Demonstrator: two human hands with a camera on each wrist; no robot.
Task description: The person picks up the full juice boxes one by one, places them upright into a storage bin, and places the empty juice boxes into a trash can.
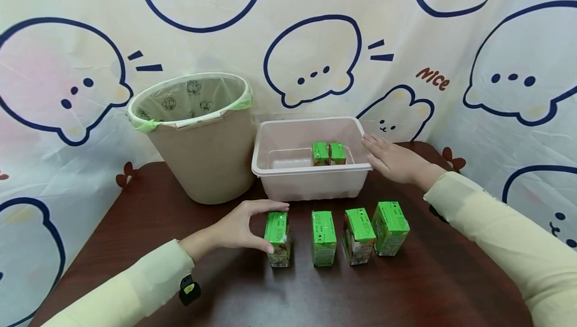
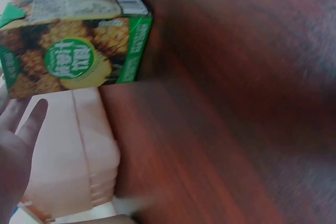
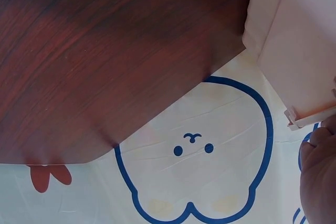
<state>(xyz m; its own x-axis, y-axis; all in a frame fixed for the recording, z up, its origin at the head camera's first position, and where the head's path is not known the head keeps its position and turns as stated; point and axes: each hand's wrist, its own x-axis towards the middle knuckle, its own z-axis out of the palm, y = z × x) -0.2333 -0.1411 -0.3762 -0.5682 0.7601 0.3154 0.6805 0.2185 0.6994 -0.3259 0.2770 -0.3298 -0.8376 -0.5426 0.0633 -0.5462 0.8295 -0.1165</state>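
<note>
Around the leftmost green juice box point(image 1: 278, 239) my left hand point(image 1: 239, 224) is spread, thumb by its near left edge and fingers behind its top. The box stands upright on the table. In the left wrist view the juice box point(image 2: 68, 51) shows a pineapple print, with fingertips point(image 2: 35, 116) close beside it. At the right rim of a pale pink plastic bin point(image 1: 311, 184), my right hand point(image 1: 396, 161) rests with straight fingers. Two juice boxes point(image 1: 329, 153) stand inside that bin. In the right wrist view part of the right hand point(image 3: 320, 177) shows beside the bin's rim.
Three more juice boxes point(image 1: 323, 239) stand in a row right of the left hand. A beige trash can point(image 1: 207, 161) with a green liner is left of the bin. Dark wooden table point(image 1: 342, 297) lies beneath; a printed cloth point(image 1: 311, 61) hangs behind.
</note>
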